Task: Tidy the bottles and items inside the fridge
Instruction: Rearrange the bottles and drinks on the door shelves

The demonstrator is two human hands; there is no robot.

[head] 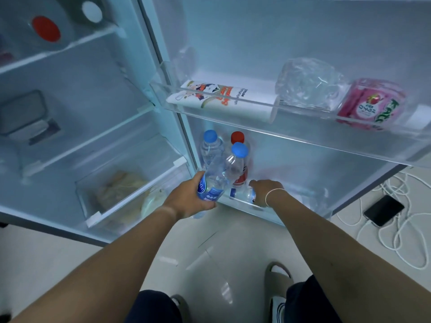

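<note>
The fridge stands open, its door to the right. My left hand (190,198) grips the base of a clear, blue-labelled water bottle (218,180), which tilts up to a blue cap (239,149) just above the bottom door shelf (258,209). My right hand (264,191) reaches into that shelf and closes on the lower part of another clear bottle (245,195) with a blue label. Behind them stand a blue-capped water bottle (210,145) and a red-capped bottle (238,138) with a red label.
The upper door shelf (233,108) holds a lying white carton (221,99), a crumpled clear plastic bag (307,82) and a pink jar (370,104). A crisper drawer (130,183) with bagged food sits low inside the fridge. A phone (383,209) and white cables lie on the floor at right.
</note>
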